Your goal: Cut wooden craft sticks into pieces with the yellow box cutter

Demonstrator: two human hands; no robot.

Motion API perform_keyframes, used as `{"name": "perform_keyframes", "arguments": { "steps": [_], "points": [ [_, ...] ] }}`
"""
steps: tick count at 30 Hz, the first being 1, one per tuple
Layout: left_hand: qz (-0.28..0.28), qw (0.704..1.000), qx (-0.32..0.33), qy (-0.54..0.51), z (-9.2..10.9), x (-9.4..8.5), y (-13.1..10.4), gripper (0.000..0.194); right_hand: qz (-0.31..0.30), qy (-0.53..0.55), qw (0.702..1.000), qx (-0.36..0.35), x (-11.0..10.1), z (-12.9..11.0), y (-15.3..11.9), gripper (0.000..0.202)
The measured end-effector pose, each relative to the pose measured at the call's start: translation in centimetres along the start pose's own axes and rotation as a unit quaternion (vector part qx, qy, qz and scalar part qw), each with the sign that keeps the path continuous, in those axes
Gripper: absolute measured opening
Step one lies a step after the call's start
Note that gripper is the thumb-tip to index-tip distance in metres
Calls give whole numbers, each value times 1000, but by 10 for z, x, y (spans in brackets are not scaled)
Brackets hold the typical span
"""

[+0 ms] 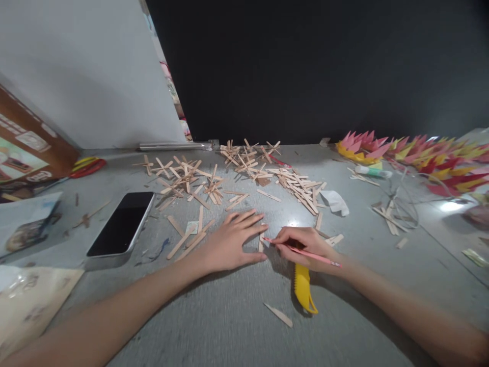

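My right hand (pixel 301 243) grips a pink pencil (pixel 319 257), its tip at a short wooden craft stick (pixel 261 242) that lies on the grey table (pixel 214 316). Spread flat, my left hand (pixel 237 239) has its fingertips and thumb by the two ends of that stick. Partly under my right hand lies a yellow cutter (pixel 303 289); its front part is hidden. Nearer to me is a pointed piece of stick (pixel 278 314). Several loose craft sticks (pixel 191 237) lie left of my left hand.
Piles of craft sticks (pixel 183 176), some crossed, lie toward the back. A phone (pixel 121 224) rests at the left, near a brown box (pixel 30 137). Pink, red and yellow paper shapes (pixel 439 163) and a glue tube (pixel 373 172) are at the right. A black panel (pixel 324 66) stands behind.
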State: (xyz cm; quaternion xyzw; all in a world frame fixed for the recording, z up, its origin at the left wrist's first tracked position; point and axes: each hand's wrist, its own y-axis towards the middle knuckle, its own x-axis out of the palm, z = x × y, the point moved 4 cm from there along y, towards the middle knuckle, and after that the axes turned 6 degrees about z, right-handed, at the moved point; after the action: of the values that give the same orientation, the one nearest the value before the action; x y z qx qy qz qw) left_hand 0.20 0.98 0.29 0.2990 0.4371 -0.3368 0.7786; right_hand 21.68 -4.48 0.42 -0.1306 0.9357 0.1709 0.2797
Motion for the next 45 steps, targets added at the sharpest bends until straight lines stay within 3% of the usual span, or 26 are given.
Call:
{"name": "perform_keyframes", "arguments": {
  "steps": [7,11,25,32,39,45],
  "points": [
    [-19,1000,6,22,3,-2,-1,76,-15,30,997,76,-3,7,1,19],
    [-17,1000,-10,6,0,0,-1,90,-18,47,994,102,1,12,1,23],
    [-13,1000,-11,0,-1,-5,0,82,-16,65,994,92,1,7,4,26],
    [-13,1000,-4,-10,-7,-7,0,91,-20,78,994,79,2,8,4,30],
    [-11,1000,1,-15,-2,-10,1,84,-21,65,994,81,0,3,3,27],
    [36,998,-18,-53,0,-17,0,64,-25,65,995,74,0,4,4,27]
  ]
}}
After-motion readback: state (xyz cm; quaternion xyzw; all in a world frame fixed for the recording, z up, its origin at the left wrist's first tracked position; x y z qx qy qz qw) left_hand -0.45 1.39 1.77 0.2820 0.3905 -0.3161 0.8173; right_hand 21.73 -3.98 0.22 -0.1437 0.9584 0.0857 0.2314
